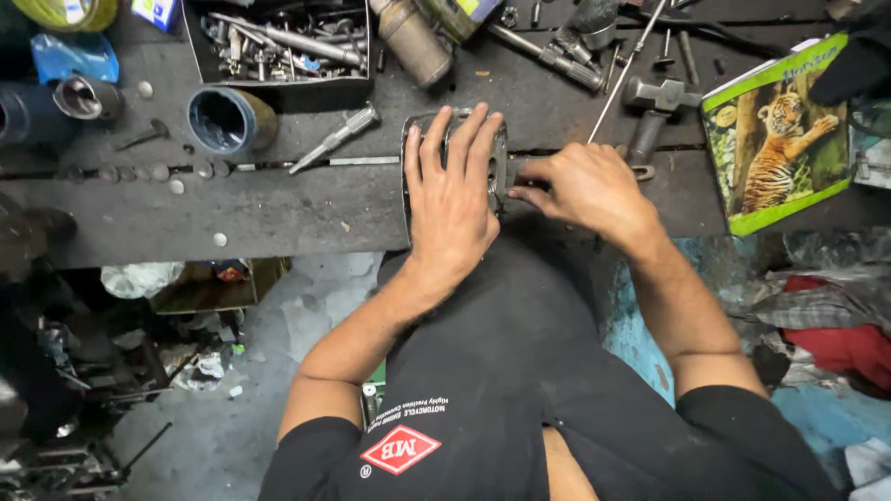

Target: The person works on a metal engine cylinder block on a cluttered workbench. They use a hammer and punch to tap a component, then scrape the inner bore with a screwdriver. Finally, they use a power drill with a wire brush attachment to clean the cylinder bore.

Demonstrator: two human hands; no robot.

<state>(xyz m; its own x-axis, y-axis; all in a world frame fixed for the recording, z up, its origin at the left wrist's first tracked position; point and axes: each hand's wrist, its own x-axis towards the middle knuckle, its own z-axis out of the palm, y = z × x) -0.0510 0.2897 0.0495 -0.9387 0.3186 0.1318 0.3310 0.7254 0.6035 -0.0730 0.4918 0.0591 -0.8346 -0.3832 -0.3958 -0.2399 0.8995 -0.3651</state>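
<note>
I press my spread left hand (452, 199) flat on the plate (499, 158), its length running away from me, right hand (585, 190) pinching its edge.

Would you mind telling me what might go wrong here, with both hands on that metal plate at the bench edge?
1. The left hand lies flat over the metal plate while the right hand works at its side, so a slip could pinch or cut fingers.
2. The plate sits near the workbench edge and might slide off.
3. The hammer and loose tools close by could get knocked.
</note>
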